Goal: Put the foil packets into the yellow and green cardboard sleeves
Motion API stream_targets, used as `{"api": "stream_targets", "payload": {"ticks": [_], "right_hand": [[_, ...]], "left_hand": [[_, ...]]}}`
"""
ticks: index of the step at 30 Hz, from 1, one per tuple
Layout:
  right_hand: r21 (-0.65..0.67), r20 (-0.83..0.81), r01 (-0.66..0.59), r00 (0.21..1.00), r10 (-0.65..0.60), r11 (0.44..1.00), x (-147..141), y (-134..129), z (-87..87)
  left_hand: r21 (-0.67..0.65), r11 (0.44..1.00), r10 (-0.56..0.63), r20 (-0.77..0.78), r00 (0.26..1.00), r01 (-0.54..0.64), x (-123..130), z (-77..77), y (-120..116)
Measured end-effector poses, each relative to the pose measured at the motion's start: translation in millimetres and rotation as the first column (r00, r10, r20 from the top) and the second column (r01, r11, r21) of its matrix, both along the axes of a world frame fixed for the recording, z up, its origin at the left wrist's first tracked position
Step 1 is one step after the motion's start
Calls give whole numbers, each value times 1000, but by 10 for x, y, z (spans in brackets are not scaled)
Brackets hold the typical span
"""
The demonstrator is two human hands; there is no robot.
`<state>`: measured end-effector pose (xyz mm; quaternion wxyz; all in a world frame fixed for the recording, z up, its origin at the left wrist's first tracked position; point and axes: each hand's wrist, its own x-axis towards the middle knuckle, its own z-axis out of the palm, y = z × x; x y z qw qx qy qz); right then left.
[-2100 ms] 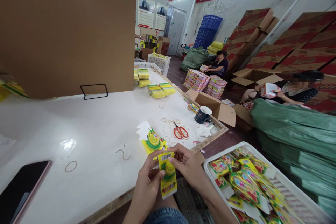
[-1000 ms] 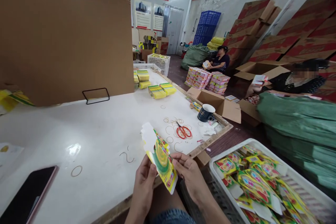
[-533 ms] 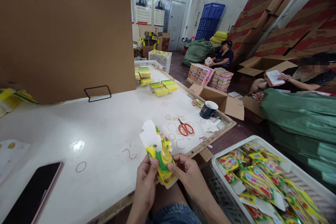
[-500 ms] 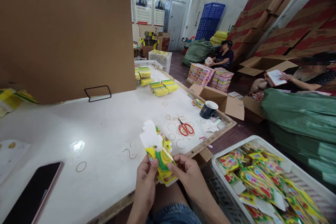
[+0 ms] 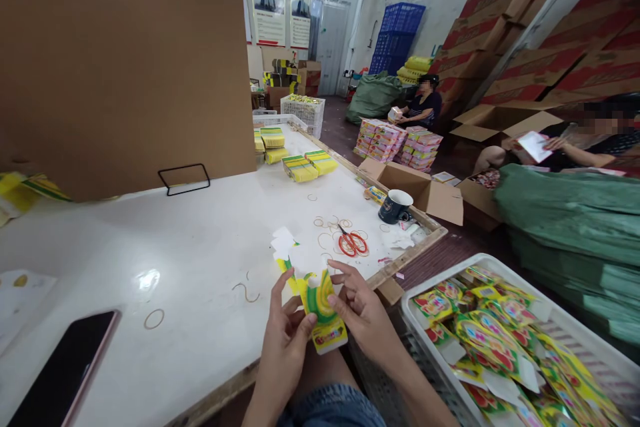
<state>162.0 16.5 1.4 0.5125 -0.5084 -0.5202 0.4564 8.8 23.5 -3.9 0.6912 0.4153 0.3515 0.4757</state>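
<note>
Between my two hands, at the table's front edge, is a yellow-green printed carton [image 5: 319, 300] with white flaps fanned out at its far end. My left hand [image 5: 287, 330] grips its left side, thumb on the printed face and index finger behind the upper part. On the right side, my right hand [image 5: 361, 310] holds it with the thumb on the face and the fingers raised and bent near its top. Beyond the carton, red-handled scissors [image 5: 353, 243] lie among rubber bands on the white table [image 5: 200, 240].
To the right stands a white basket [image 5: 410, 310] of printed cartons. A dark mug [image 5: 395, 208] is near the table's right edge, a phone [image 5: 63, 370] at front left, a large cardboard sheet [image 5: 130, 80] behind. Two people [image 5: 424, 107] sit at the right.
The carton has turned, its printed end panel now facing me and its flaps spread wider. My right hand's fingers have risen towards its top, and my left index finger has lifted behind it.
</note>
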Motion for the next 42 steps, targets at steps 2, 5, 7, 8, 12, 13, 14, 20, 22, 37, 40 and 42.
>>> {"api": "stream_targets", "payload": {"ticks": [2, 5, 7, 8, 12, 13, 14, 20, 22, 37, 40, 42], "right_hand": [[14, -53, -77, 996, 78, 997, 48, 26, 70], [9, -50, -164, 985, 164, 986, 101, 50, 139], [-5, -25, -189, 982, 188, 982, 125, 54, 166], [-9, -11, -196, 981, 195, 981, 136, 53, 178], [-21, 25, -242, 970, 243, 970, 181, 51, 237], [-25, 29, -253, 967, 254, 967, 192, 52, 254], [-27, 35, -260, 965, 261, 965, 202, 54, 271], [-28, 163, -244, 956, 245, 969, 237, 66, 328], [-13, 161, -227, 961, 226, 974, 234, 63, 311], [-121, 237, -211, 943, 234, 970, 336, 58, 295], [-127, 392, -154, 899, 193, 980, 287, 50, 270], [-110, 462, -135, 870, 171, 985, 267, 50, 278]], "left_hand": [[-25, 999, -44, 9, 999, 44, -20, 3, -2], [-60, 995, -74, 53, 996, 77, -41, -2, -11], [-60, 992, -102, 85, 991, 108, -44, 4, -22], [-56, 991, -117, 99, 988, 123, -43, 12, -28], [-50, 982, -174, 138, 975, 182, -29, 67, -46], [-50, 979, -191, 143, 971, 199, -24, 80, -50], [-49, 975, -208, 148, 967, 217, -20, 89, -54], [-41, 965, -251, 143, 957, 260, -1, 84, -75], [-51, 972, -221, 143, 965, 230, 3, 72, -78], [41, 982, -178, -111, 978, 184, 80, 36, -48], [35, 979, -199, -95, 975, 203, 96, 40, -70], [30, 977, -206, -79, 975, 209, 96, 48, -72]]}}
